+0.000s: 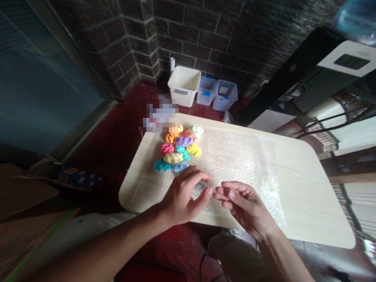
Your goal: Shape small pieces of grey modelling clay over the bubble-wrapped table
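Observation:
My left hand (183,196) hovers over the near side of a bubble wrap sheet (235,156), its thumb and fingers curved apart with nothing visible between them. Facing it, my right hand (245,205) has its thumb pressed against the fingers; whatever may be in that pinch is too small to make out. A small greyish patch shows behind my left thumb, its kind unclear. Several soft clay-like lumps sit beyond my left hand, among them a light blue lump (179,167), a teal lump (162,165), a cream lump (173,158), a yellow lump (194,149) and a purple lump (184,141).
The pale wooden table (305,188) has rounded corners. Past its far edge stand a white bin (183,88) and two clear plastic boxes (225,96) by a dark brick wall. A water dispenser (346,58) is at right, cardboard (26,192) at left.

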`<state>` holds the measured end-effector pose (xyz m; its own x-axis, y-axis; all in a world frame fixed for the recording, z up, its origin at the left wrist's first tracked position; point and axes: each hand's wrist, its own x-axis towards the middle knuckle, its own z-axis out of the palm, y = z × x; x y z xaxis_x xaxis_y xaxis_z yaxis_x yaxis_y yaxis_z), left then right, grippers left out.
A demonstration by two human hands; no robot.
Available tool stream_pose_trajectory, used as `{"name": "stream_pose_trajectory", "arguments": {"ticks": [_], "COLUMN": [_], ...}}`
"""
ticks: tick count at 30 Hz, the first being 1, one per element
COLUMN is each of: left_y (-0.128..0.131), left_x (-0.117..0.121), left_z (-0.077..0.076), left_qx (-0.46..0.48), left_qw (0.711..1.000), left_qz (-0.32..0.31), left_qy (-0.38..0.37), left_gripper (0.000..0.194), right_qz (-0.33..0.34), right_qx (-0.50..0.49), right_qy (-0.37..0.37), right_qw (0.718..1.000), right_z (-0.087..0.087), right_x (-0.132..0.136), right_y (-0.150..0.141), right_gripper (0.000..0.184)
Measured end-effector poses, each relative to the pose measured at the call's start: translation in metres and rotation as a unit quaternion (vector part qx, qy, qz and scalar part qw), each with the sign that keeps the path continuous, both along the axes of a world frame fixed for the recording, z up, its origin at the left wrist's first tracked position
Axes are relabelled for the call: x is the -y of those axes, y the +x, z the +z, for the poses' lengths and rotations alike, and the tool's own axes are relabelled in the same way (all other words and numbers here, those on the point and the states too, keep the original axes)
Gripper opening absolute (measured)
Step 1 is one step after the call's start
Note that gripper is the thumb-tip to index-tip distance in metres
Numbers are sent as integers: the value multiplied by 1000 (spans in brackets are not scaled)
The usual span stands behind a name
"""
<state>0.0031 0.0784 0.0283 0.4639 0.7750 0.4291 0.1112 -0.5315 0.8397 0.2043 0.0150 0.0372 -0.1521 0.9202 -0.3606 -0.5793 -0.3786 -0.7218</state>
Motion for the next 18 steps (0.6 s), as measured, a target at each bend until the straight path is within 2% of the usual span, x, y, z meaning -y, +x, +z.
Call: {"name": "stream_pose_trajectory", "arguments": {"ticks": [6, 11, 18], "left_y": [0, 0, 0], "left_x": [0, -1, -1], "left_z": [1, 1, 0], "left_qx": [1, 1, -2], "left_qw": [1000, 1000, 1000], "left_qz": [-8, -13, -14], "left_qy": [-1, 4, 4], "left_gripper": [12, 13, 12], "right_qz": [6, 16, 25], "right_qx": [3, 8, 37], "right_qy": [29, 26, 35], "right_qw": [1000, 1000, 998], "right_z": [6, 2, 2], "right_x": [0, 1, -1], "right_y": [-4, -1, -2], "right_gripper": [17, 11, 16]}}
